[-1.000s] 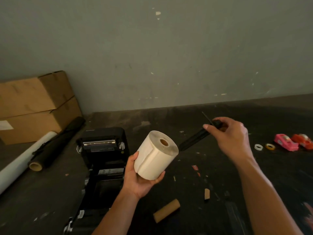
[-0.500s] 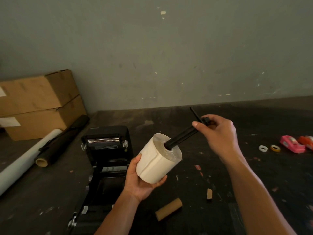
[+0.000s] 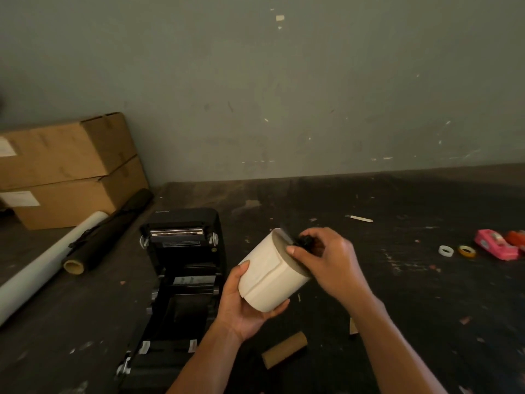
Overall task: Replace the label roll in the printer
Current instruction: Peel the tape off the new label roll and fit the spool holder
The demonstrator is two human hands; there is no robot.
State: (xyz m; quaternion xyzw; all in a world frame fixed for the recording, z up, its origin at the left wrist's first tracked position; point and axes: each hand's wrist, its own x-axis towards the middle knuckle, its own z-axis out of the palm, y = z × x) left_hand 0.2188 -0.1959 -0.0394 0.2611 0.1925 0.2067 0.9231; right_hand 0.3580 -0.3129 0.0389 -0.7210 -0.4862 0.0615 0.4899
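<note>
The label roll [image 3: 271, 275] is held above the dark table [image 3: 397, 294], just right of the open printer [image 3: 181, 268]. The left hand [image 3: 241, 305] cups it from below, thumb on its side, fingers wrapped under its lower edge. The right hand [image 3: 326, 260] covers the roll's upper end, fingers pinched on a black spindle [image 3: 302, 240]; only its tip shows, the rest hidden by the hand and the roll. An empty cardboard core [image 3: 284, 353] lies on the table below the hands. The printer's near end is cut off by the left forearm. Far right, tape dispensers [image 3: 495, 244] are partly cropped by the frame edge.
</note>
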